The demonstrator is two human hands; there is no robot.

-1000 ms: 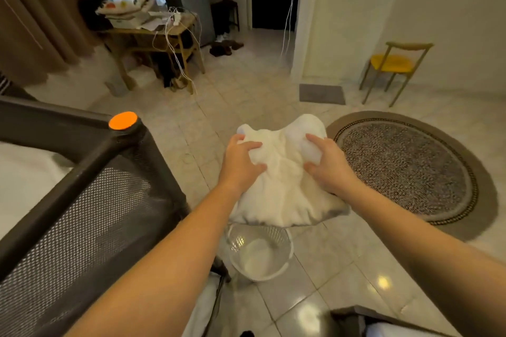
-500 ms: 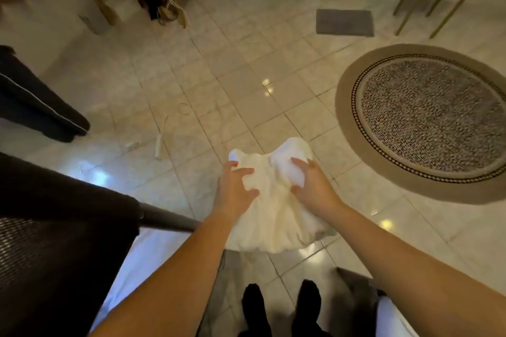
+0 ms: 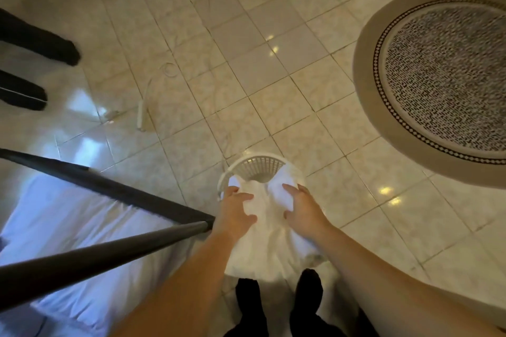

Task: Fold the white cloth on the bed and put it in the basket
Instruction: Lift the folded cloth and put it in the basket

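Observation:
The folded white cloth (image 3: 269,241) hangs between both hands directly over a white plastic basket (image 3: 257,164) on the tiled floor. Its far end dips over the basket's near rim, and only the basket's far wall and rim show. My left hand (image 3: 235,212) grips the cloth's left side. My right hand (image 3: 299,206) grips its right side, fingers pressed into the fabric. The cloth's lower part drapes down toward my feet and hides the basket's near half.
A dark-framed cot (image 3: 109,216) with a white mattress stands at the left, its corner touching my left wrist. A round rug (image 3: 449,76) lies at the right. My black-socked feet (image 3: 276,301) stand just below the cloth. Another person's dark-socked feet (image 3: 35,49) are at far left. A power strip (image 3: 142,115) lies on the tiles.
The view has tilted downward and both hands have lowered the cloth from above the floor onto the basket's mouth. The basket rim now shows beyond the cloth.

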